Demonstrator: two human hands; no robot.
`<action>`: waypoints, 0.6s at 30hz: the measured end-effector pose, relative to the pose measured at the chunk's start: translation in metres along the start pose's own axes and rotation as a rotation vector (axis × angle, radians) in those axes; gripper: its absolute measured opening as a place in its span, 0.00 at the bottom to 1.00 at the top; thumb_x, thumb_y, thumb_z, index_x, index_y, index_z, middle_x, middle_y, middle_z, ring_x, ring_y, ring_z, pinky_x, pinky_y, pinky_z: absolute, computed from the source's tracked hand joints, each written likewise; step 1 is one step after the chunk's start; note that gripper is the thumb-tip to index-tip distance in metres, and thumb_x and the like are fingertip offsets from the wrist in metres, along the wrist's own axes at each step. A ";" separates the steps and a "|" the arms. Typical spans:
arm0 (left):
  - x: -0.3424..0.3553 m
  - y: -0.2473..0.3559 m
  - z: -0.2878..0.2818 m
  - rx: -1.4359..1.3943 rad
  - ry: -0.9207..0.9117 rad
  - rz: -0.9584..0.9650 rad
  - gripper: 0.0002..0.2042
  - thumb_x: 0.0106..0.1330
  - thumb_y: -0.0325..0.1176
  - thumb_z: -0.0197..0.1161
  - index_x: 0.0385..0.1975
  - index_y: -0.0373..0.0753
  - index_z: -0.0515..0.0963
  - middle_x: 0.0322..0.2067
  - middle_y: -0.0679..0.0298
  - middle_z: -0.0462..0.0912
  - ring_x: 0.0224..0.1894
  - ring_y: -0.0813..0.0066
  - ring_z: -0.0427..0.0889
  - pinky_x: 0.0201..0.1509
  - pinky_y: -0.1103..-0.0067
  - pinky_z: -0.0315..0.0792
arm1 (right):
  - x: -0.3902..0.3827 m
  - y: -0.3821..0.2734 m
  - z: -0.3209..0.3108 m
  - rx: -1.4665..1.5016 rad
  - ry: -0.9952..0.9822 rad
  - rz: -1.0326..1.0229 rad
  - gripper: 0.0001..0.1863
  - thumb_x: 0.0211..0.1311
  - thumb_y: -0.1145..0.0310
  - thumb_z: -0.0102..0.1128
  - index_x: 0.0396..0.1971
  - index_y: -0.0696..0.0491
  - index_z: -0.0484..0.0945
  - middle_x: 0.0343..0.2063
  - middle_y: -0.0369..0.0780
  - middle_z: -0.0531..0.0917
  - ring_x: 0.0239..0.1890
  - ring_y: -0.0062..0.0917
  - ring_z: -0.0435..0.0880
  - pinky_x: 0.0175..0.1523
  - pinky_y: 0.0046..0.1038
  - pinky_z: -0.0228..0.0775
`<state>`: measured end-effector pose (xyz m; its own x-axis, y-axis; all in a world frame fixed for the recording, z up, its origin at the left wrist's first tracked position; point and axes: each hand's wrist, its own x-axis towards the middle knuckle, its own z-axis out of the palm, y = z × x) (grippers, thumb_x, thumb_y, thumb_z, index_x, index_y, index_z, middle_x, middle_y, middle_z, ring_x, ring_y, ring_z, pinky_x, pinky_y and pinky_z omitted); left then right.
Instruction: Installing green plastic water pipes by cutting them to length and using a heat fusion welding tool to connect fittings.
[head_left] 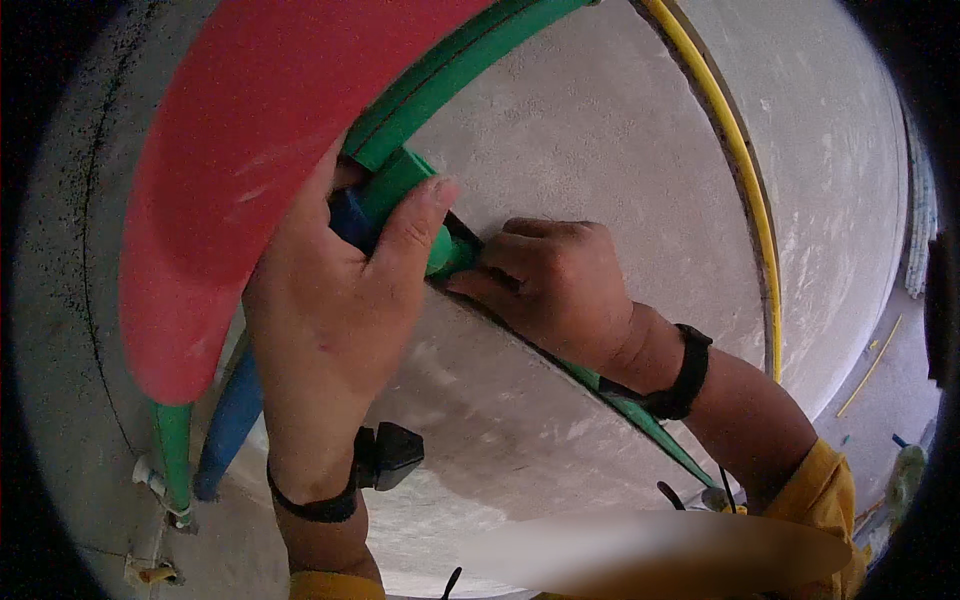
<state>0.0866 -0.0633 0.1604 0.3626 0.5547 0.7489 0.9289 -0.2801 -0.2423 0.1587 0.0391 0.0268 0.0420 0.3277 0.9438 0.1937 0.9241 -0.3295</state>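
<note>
My left hand (340, 290) is closed round a short green pipe fitting (400, 185), its thumb pressed along the side. A blue piece (350, 220) shows between the palm and the fitting. Above it, a thick green pipe (450, 70) runs up to the right against the grey wall. My right hand (560, 280) is curled in a pinch at the lower end of the fitting, where a green pipe (650, 425) comes up along a narrow groove. The exact contact of these fingertips is partly hidden. Each wrist wears a black band.
A large smooth red piece (230, 200) covers the upper left, with a green pipe (173, 450) and a blue pipe (232, 420) below it. A yellow pipe (745, 160) lies in a groove of the wall (600, 130) at right. Scraps lie on the floor (870, 370).
</note>
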 end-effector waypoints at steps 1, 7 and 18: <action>0.000 -0.002 0.002 -0.011 0.002 0.020 0.26 0.61 0.37 0.65 0.56 0.30 0.70 0.39 0.55 0.81 0.40 0.71 0.79 0.47 0.77 0.72 | -0.001 0.000 -0.002 -0.014 -0.013 -0.008 0.15 0.55 0.55 0.61 0.21 0.52 0.78 0.22 0.42 0.79 0.25 0.41 0.80 0.30 0.40 0.72; -0.001 0.001 0.006 0.053 0.028 0.013 0.26 0.62 0.37 0.64 0.57 0.33 0.69 0.43 0.56 0.81 0.43 0.73 0.78 0.48 0.79 0.71 | -0.045 0.008 -0.001 0.003 0.066 0.015 0.09 0.48 0.69 0.68 0.29 0.54 0.81 0.20 0.41 0.78 0.21 0.34 0.79 0.25 0.31 0.70; -0.001 -0.003 0.009 0.164 -0.001 0.058 0.25 0.64 0.41 0.61 0.59 0.36 0.68 0.49 0.53 0.78 0.50 0.66 0.77 0.55 0.75 0.67 | -0.376 0.046 -0.010 -0.196 -0.078 0.894 0.13 0.53 0.67 0.67 0.38 0.55 0.81 0.35 0.44 0.84 0.36 0.37 0.84 0.40 0.34 0.76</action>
<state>0.0845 -0.0558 0.1544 0.4156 0.5425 0.7300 0.9064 -0.1802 -0.3821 0.1614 -0.0436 -0.3431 0.1915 0.9233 0.3331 0.2834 0.2729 -0.9194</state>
